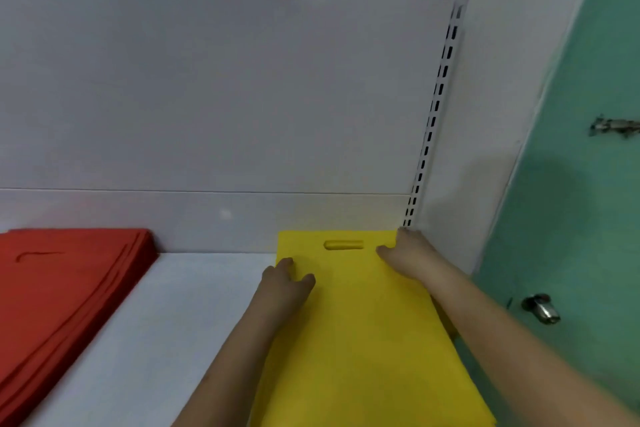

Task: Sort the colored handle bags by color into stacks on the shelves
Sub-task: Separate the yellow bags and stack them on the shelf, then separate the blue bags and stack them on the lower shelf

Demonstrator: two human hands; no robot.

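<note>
A yellow handle bag [363, 322] is lying flat at the right end of the white shelf [180, 305], its cut-out handle end pointing toward the back panel [207, 97] and its far right corner reaching almost into the shelf's back right corner, by the slotted upright [433, 114]. The left hand [287, 282] is pressing on the bag's left edge, thumb spread over the fabric; the right hand [403, 251] is resting on the far right corner, fingers loosely extended. Whether either is pinching the cloth, I cannot tell. At the shelf's left end, well apart, a stack of red bags [69, 288] is sitting fanned and uneven. The risk, as I judge it: the bag's right edge is lying close to the shelf's right edge, so an uneven push could be sliding it askew or off that side.
</note>
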